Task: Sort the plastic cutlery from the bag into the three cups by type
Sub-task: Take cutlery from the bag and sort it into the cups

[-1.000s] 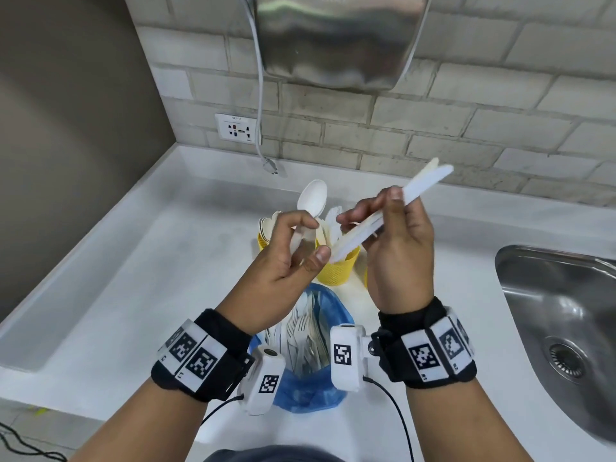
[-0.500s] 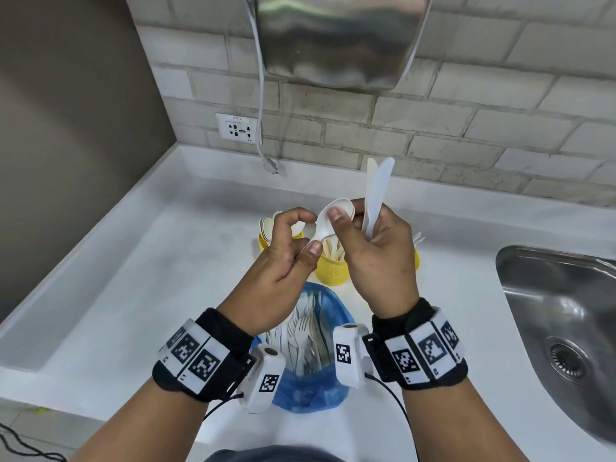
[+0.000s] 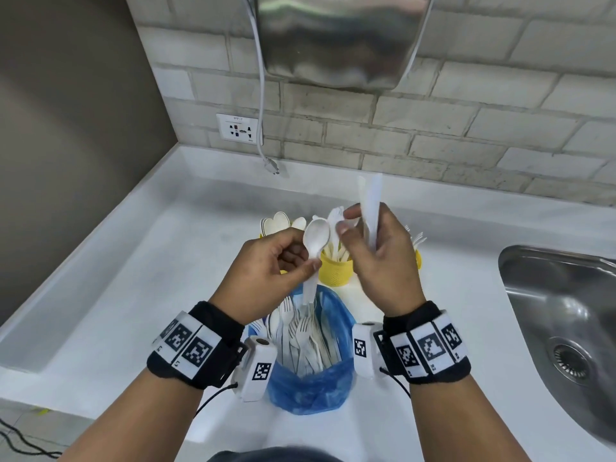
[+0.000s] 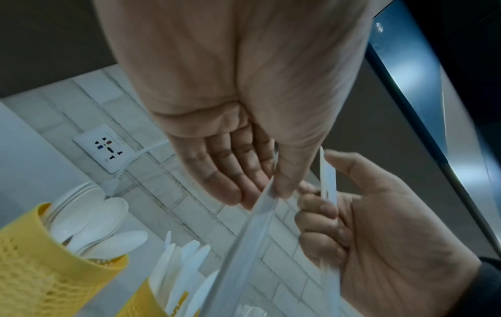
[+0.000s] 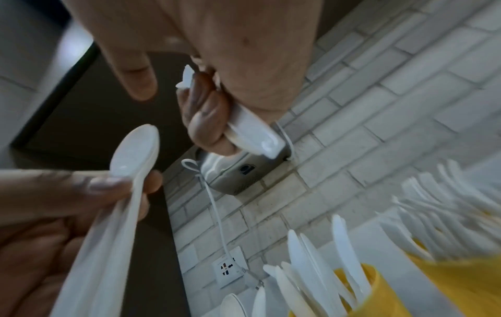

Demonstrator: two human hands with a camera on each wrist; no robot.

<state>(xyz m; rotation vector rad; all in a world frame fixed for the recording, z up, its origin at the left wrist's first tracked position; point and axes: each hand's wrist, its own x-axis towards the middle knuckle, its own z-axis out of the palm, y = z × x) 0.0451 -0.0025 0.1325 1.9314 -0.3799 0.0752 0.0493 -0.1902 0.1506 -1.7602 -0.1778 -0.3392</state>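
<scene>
My left hand (image 3: 305,261) pinches a white plastic spoon (image 3: 316,236) by its handle, bowl up, above the blue bag (image 3: 313,385). The bag lies open towards me and holds several white forks and other cutlery. My right hand (image 3: 353,228) grips a few white knives (image 3: 371,208) upright, just right of the spoon. Three yellow cups stand behind the hands: the spoon cup (image 4: 40,263) on the left, the knife cup (image 3: 335,273) in the middle, and the fork cup (image 5: 461,285) on the right, mostly hidden in the head view.
A steel sink (image 3: 563,315) lies at the right. On the brick wall hang a metal hand dryer (image 3: 336,38), its cord (image 3: 261,105) and a socket (image 3: 238,128). A raised white ledge (image 3: 110,235) borders the counter on the left.
The right hand swung its knives from slanting right to upright and came in beside the spoon. The left hand's spoon sank a little lower; half a second ago right fingers touched its bowl.
</scene>
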